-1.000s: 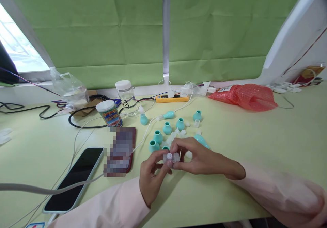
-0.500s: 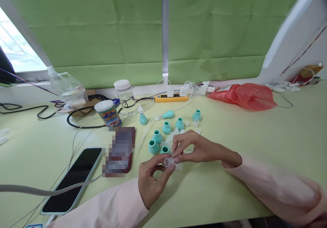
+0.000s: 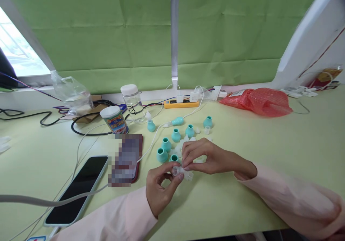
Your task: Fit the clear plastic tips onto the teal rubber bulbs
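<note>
My left hand [image 3: 161,189] pinches a small clear plastic tube piece [image 3: 177,171] between thumb and forefinger, its round mouth turned to the left. Against the right part of that piece my right hand [image 3: 206,156] has its fingertips pressed together; whatever lies between them is hidden. Just beyond my hands stand several teal rubber bulbs [image 3: 162,155] with their mouths up. Partly covered by my right hand is a loose heap of whitish translucent pieces [image 3: 179,148]. A small clear cup-shaped piece [image 3: 207,130] rests by the farthest bulb.
A teal bulb with a clear nozzle [image 3: 151,126] stands upright; another teal bulb [image 3: 177,121] lies by a white cable. To the left are two phones [image 3: 77,190], a printed tub [image 3: 115,120] and a clear bottle [image 3: 133,104]. Behind lie a power strip [image 3: 181,104] and red bubble wrap [image 3: 258,102].
My left thumb has shifted slightly on the clear tube piece, and the piece has tilted a little. My right fingertips have moved only slightly. Everything else on the table stays put.
</note>
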A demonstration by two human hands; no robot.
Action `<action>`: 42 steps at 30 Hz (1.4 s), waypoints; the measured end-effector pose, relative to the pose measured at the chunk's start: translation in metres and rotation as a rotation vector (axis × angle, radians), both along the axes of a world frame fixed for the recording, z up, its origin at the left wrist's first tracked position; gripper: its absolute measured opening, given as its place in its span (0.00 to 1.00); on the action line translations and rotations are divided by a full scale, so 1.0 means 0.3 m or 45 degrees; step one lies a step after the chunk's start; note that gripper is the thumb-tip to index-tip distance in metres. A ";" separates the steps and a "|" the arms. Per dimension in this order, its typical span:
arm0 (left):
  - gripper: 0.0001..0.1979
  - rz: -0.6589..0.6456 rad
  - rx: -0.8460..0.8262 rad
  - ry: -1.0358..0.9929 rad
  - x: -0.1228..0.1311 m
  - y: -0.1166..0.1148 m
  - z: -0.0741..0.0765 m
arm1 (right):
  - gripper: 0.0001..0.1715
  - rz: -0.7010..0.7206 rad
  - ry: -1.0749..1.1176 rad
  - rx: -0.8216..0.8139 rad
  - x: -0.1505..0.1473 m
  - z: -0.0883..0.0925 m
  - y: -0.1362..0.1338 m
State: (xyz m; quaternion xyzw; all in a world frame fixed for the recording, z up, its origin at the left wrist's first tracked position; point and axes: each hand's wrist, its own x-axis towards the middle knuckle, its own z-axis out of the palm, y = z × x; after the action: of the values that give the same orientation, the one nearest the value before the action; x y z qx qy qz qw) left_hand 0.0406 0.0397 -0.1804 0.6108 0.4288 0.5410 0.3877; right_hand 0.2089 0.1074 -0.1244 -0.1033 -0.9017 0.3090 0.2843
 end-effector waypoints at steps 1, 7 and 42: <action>0.08 0.001 -0.006 -0.003 0.001 -0.001 0.002 | 0.07 -0.002 0.002 0.022 0.000 0.000 0.000; 0.09 0.006 -0.044 -0.013 0.003 -0.005 0.012 | 0.06 0.033 -0.027 0.187 0.006 0.004 -0.002; 0.05 -0.207 0.583 1.312 -0.001 0.016 -0.024 | 0.07 -0.496 -0.895 0.415 0.070 -0.055 0.131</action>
State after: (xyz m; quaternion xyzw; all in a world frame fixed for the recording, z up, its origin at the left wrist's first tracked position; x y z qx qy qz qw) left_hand 0.0404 0.0444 -0.1876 0.8953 0.3859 0.2209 0.0265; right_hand 0.2299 0.1467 -0.1408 -0.3244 -0.9443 0.0494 0.0256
